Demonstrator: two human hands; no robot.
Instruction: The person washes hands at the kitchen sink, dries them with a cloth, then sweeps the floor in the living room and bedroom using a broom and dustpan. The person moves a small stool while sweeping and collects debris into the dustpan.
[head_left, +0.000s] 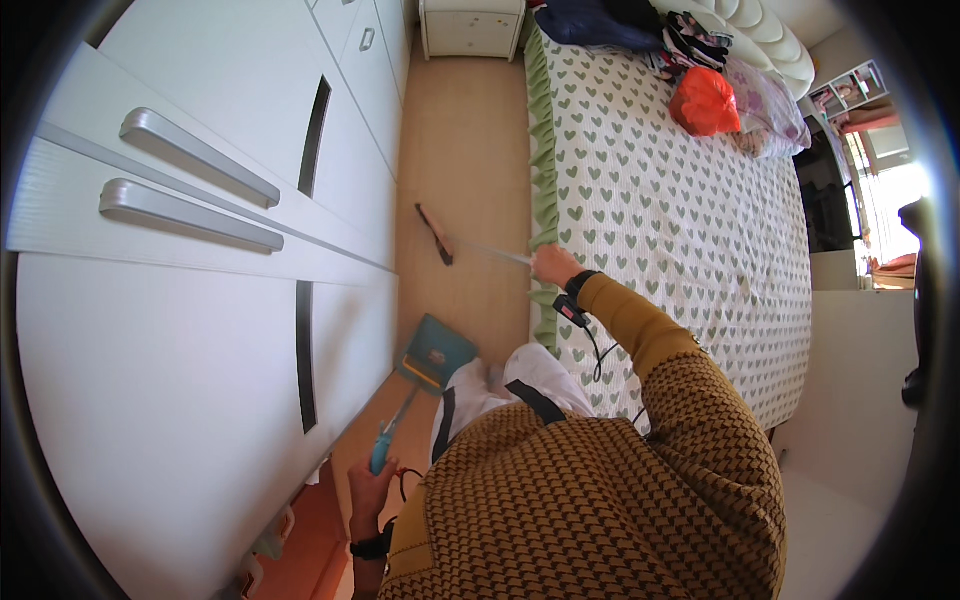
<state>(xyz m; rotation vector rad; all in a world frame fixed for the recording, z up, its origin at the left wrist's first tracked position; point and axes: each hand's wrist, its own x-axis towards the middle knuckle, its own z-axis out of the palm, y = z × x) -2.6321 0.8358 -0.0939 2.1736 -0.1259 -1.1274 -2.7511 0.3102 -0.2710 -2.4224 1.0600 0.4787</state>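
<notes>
My right hand (556, 265) is closed round the handle of a broom, beside the bed's green ruffle. The broom's head (436, 235) is over the floor between the wardrobe and the bed; its pale handle runs right to my hand. At lower left, my left hand (369, 487) grips the teal handle (381, 450) of a long-handled dustpan. The teal dustpan pan (439, 349) lies near my legs by the wardrobe's base, with some debris visible in it. A dark strap is on each wrist.
White wardrobe doors (165, 352) line the left. A bed with a heart-patterned cover (637, 202) stands on the right, bearing clothes (600, 22), a red plastic bag (705, 103) and a bundle in clear plastic (765, 105). A white nightstand (472, 28) closes the aisle's far end.
</notes>
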